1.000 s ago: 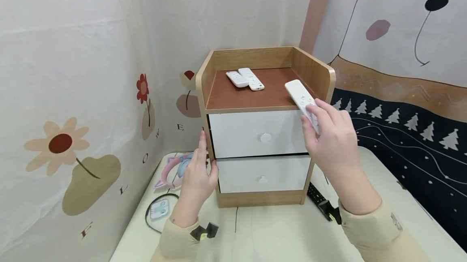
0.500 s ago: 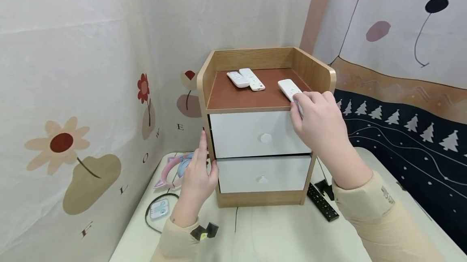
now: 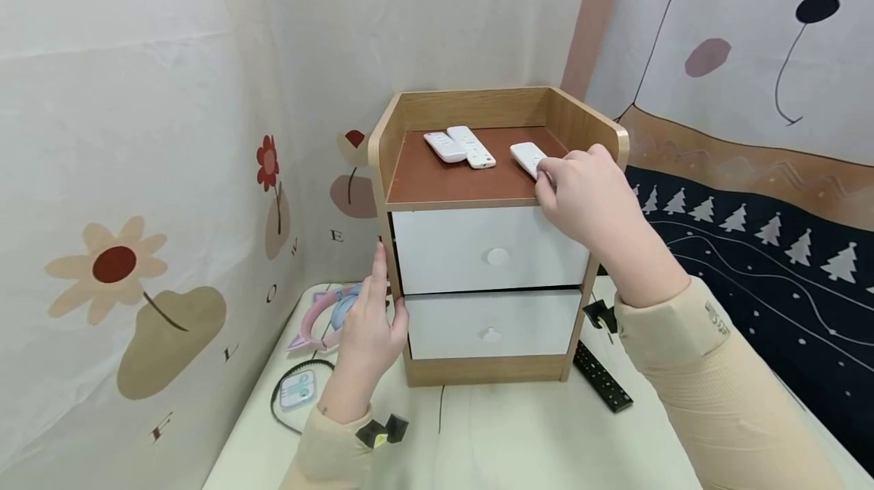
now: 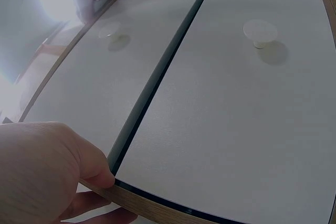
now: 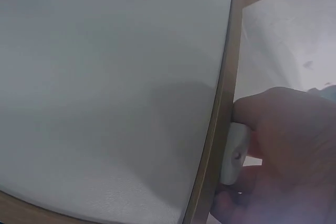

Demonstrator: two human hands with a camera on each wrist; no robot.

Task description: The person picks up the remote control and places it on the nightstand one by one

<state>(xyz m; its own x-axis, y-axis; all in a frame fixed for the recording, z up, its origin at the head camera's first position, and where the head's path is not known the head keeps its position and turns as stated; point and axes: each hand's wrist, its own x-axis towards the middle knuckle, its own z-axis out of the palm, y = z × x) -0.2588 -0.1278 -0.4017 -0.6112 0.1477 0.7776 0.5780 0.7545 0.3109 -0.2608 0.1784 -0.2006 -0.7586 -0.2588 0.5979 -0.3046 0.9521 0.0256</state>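
My right hand (image 3: 587, 194) grips a white remote control (image 3: 526, 157) over the right part of the cabinet's brown top. In the right wrist view the end of that remote (image 5: 234, 153) shows between thumb and fingers, close behind the wooden front edge. My left hand (image 3: 371, 321) rests against the left side of the small wooden cabinet (image 3: 488, 371), fingers straight. The left wrist view shows its thumb (image 4: 97, 169) at the front edge by the gap between the two drawers. Two more white remotes, one (image 3: 445, 147) overlapping the other (image 3: 473, 147), lie on the top's left half.
A black remote (image 3: 602, 378) lies on the table right of the cabinet. On the left are pink and blue cat-ear headphones (image 3: 324, 319), a boxed pair of earphones (image 3: 297, 390) and a black cord (image 3: 275, 399). Raised wooden walls (image 3: 478, 107) edge the cabinet top.
My right hand has moved left and forward, lowering the white remote from in front of the cabinet onto or just above its top. The left hand has stayed put.
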